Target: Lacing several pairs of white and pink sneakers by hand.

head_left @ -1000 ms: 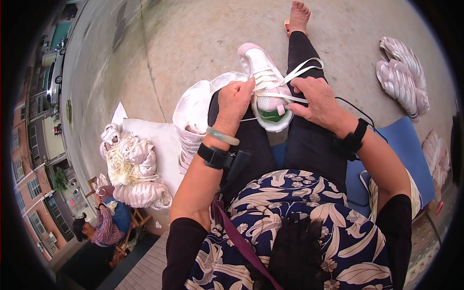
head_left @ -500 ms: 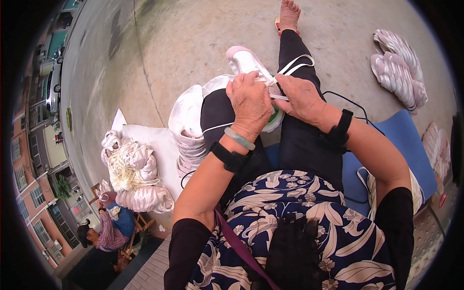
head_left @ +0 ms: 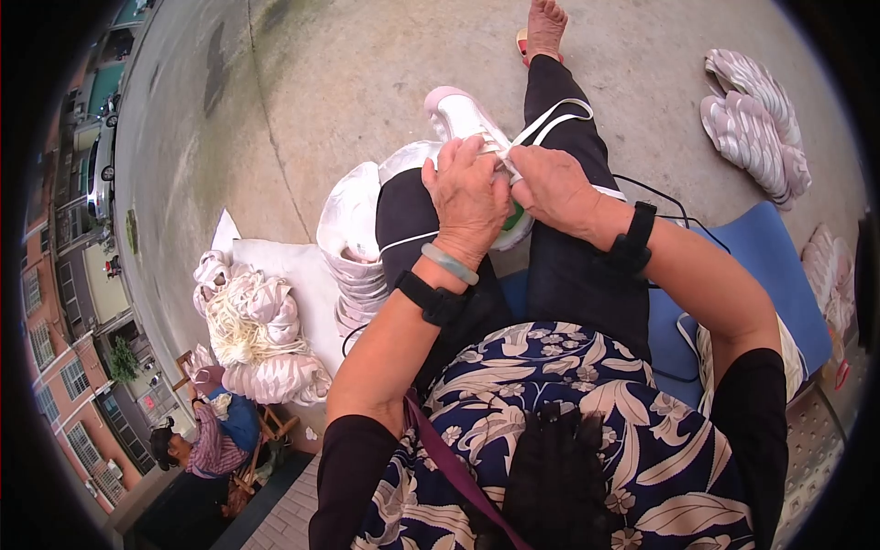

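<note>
White-and-pink sneaker (head_left: 466, 117) at person's knees, toe pointing away. Right hand (head_left: 553, 186): clamped on white shoelace (head_left: 528, 134). Left hand (head_left: 472, 194): over shoe, grip state cannot be told.

White and pale pink are being shown on the shoe (head_left: 465, 119), white on the laces (head_left: 537, 126). Cream leaves and flowers are being set off by navy on the blouse (head_left: 678, 440). Black is being displayed on the trousers (head_left: 573, 275), blue on the mat (head_left: 765, 266), purple on the strap (head_left: 454, 469).
</note>
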`<state>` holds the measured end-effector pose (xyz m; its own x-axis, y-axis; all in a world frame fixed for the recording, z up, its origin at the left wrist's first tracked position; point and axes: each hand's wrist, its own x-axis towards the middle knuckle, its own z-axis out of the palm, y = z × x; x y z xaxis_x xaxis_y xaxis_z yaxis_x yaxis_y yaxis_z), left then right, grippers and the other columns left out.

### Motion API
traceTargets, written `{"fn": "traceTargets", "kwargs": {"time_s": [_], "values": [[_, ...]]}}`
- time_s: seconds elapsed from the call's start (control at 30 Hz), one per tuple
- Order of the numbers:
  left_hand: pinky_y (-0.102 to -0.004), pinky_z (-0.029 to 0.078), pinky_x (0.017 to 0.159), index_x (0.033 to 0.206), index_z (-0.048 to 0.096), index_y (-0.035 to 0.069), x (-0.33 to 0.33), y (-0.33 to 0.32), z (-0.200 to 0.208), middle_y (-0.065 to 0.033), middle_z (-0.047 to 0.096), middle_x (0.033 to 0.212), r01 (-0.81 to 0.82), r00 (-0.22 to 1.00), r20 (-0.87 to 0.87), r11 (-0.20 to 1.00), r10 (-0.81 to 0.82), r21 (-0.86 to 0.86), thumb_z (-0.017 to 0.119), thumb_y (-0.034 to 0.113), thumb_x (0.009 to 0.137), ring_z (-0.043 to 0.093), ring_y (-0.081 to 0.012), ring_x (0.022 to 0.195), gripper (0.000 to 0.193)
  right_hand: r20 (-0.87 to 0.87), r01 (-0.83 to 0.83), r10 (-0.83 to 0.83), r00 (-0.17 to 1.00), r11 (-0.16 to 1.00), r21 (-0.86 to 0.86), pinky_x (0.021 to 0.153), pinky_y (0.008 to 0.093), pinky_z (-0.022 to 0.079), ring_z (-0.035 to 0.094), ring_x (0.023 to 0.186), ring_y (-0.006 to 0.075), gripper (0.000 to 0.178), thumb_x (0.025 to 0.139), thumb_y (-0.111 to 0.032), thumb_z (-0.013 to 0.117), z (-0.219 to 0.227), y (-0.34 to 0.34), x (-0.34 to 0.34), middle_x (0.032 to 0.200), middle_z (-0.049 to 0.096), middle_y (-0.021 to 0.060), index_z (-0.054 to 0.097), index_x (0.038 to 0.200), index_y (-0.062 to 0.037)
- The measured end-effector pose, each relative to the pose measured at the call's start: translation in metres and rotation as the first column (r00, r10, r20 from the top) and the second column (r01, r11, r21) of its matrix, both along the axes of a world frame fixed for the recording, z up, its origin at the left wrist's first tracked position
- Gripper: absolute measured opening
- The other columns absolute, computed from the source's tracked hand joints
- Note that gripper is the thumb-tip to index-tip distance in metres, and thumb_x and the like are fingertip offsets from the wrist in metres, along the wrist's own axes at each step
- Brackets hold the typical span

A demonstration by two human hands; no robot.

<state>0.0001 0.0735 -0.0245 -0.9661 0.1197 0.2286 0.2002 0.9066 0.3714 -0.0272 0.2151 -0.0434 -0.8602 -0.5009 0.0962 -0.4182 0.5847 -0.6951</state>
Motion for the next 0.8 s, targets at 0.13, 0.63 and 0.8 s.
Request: {"fn": "traceTargets", "kwargs": {"time_s": [0.13,0.63,0.8], "values": [[-0.0491,0.028,0.093,0.08,0.065,0.008,0.0,-0.001,-0.001,-0.0077,0.058,0.108,0.001,1.0,0.018,1.0,-0.002,0.028,0.063,0.013,0.066,0.047,-0.0301,0.11,0.015,0.024,-0.035,0.036,0.999,0.999,-0.027,0.067,0.0433,0.047,0.059,0.072,0.0369,0.014,0.069,-0.011,0.055,0.003,0.001,-0.005,0.071,0.058,0.0208,0.053,0.076,0.0009],[-0.0593,0.021,0.096,0.072,0.054,0.002,0.002,-0.001,0.025,-0.0174,0.049,0.12,0.176,0.98,-0.065,0.968,-0.19,-0.18,0.056,0.002,0.067,0.042,-0.0368,0.116,0.006,0.137,0.002,0.014,0.991,0.993,-0.12,0.067,0.0433,0.045,0.056,0.076,0.0389,0.023,0.068,-0.01,0.055,0.008,0.006,0.005,0.076,0.056,0.0209,0.049,0.088,0.0007],[-0.0517,0.021,0.1,0.073,0.053,0.004,0.029,-0.044,0.055,-0.0146,0.049,0.121,0.087,0.994,0.071,0.989,-0.078,-0.122,0.056,0.001,0.07,0.041,-0.0343,0.118,0.005,0.181,-0.027,0.056,0.982,0.986,-0.163,0.066,0.0424,0.044,0.055,0.076,0.0394,0.028,0.068,-0.009,0.053,0.006,0.008,0.003,0.079,0.056,0.0219,0.048,0.093,0.0019]]}}
